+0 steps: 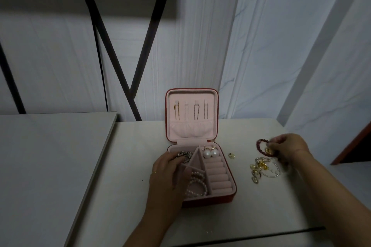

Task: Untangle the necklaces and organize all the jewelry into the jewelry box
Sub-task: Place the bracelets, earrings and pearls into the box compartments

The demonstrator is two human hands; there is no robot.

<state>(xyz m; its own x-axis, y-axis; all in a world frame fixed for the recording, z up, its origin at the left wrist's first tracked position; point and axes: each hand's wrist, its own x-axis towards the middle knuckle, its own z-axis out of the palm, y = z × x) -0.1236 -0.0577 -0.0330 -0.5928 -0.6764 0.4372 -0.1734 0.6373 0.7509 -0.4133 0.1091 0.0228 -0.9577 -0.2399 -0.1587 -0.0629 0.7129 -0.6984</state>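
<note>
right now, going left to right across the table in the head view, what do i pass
left hand → pearl earrings → small gold piece → gold and silver jewelry pile → right hand, pinching the red bead bracelet

Dim, bluish light overall; wide-angle bending curves the wall (261, 46) lines (strongest near the edges), and fine detail looks soft.

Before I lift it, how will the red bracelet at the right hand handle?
The bracelet is a loop of separate round beads, so it will probably sag and fold, not stay stiff. It looks small, so likely light. The gold pieces lie close by; dragging it might snag them.
</note>
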